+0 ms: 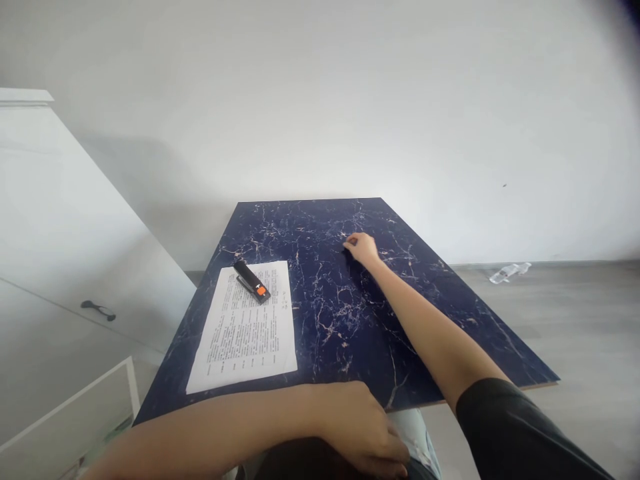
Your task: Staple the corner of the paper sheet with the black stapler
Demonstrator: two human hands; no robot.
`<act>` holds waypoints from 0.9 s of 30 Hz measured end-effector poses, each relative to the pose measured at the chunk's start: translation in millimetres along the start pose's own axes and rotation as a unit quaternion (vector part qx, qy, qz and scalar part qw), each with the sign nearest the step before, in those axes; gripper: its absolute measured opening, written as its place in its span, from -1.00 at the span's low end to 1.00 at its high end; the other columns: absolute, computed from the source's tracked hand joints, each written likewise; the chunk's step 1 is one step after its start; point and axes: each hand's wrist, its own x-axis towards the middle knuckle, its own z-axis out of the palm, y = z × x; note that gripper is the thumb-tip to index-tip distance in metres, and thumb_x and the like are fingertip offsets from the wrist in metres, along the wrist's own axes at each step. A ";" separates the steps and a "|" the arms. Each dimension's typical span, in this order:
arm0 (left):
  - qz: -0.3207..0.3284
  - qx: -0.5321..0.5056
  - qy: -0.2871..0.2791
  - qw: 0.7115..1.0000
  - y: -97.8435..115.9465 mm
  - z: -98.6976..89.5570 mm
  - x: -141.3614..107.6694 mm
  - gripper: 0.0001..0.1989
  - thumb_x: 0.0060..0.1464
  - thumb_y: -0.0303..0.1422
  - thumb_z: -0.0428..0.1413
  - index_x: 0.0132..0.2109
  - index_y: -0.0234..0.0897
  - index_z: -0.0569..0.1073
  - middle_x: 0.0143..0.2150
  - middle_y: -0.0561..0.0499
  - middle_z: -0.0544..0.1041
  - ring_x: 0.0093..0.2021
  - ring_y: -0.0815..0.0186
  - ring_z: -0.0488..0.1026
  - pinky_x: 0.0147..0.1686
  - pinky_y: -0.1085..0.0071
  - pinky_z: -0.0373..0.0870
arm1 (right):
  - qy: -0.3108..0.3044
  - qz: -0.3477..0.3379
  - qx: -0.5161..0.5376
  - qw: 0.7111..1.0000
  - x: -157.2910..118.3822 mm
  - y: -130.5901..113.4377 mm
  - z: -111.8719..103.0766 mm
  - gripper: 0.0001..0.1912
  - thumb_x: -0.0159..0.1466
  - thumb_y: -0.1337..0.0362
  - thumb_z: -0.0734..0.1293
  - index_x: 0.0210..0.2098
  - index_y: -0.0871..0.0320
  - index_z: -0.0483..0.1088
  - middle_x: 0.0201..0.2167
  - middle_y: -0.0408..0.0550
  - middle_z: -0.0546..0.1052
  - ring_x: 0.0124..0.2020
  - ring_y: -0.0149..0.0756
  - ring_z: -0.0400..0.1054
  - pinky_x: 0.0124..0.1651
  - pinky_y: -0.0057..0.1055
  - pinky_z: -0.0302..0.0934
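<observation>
My right hand is over the far middle of the dark blue marbled table, its fingers closed in a pinch. Whatever lies between the fingertips is too small to make out. My left hand rests low at the table's front edge, close to my lap, palm down with the fingers loosely stretched out and nothing seen in it. To the left, a printed sheet of paper lies flat. Across its upper part sits a black stapler with an orange mark, apart from both hands.
A white cabinet with a dark handle stands at the left. Behind the table rises a plain wall. A clear plastic piece lies on the floor at the right. A white-framed item is at lower left.
</observation>
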 end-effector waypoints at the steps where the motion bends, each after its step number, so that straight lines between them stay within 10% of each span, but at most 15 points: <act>1: 0.000 -0.001 0.002 1.000 -0.1 -0.3 -0.1 -0.69 0.20 -0.10 0.16 -0.42 -0.18 0.42 -0.38 0.16 0.62 -0.46 0.38 0.50 -0.62 0.36 0.12 | -0.013 -0.024 0.012 1.000 0.6 -19.0 9.4 -0.80 0.24 0.25 0.43 -0.16 0.16 0.59 -0.22 -0.01 0.61 -0.19 -0.30 0.46 -0.02 -0.41 0.27; 11: 0.059 -0.073 -0.051 0.994 -8.4 -13.2 5.1 -0.79 0.27 -0.16 0.06 -0.24 -0.07 0.54 -0.04 0.13 0.63 -0.08 0.30 0.58 -0.39 0.42 0.44 | -0.135 -0.187 0.053 0.972 12.3 -205.8 99.6 -0.78 0.25 0.17 0.46 -0.15 0.13 0.58 -0.04 0.06 0.55 -0.03 -0.21 0.41 0.02 -0.39 0.27; 18: 0.140 -0.017 -0.059 0.988 -14.7 -18.3 10.1 -0.74 0.27 -0.21 0.05 -0.31 -0.18 0.56 -0.02 -0.04 0.61 0.06 0.17 0.52 -0.08 0.37 0.48 | -0.160 -0.180 0.054 0.969 10.5 -215.5 115.2 -0.71 0.20 0.19 0.50 -0.10 0.14 0.56 -0.07 0.04 0.56 -0.03 -0.22 0.42 0.01 -0.39 0.27; 22: 0.068 -0.059 -0.044 0.995 -10.8 -7.7 1.1 -0.72 0.32 -0.15 -0.01 -0.17 -0.13 0.54 0.00 0.10 0.62 -0.08 0.28 0.57 -0.33 0.38 0.48 | -0.144 -0.166 0.072 0.973 4.6 -203.9 96.5 -0.58 0.23 0.14 0.46 0.05 0.15 0.50 -0.11 0.02 0.58 -0.10 -0.27 0.44 -0.06 -0.43 0.28; 27: 0.001 -0.048 -0.049 0.998 -2.8 -3.5 -1.5 -0.74 0.26 -0.08 0.06 -0.29 -0.10 0.48 -0.25 0.19 0.65 -0.37 0.34 0.55 -0.61 0.38 0.22 | -0.157 -0.148 0.083 0.973 -33.9 -167.6 53.9 -0.87 0.26 0.26 0.36 -0.35 0.15 0.56 -0.38 -0.10 0.60 -0.32 -0.34 0.46 -0.20 -0.48 0.25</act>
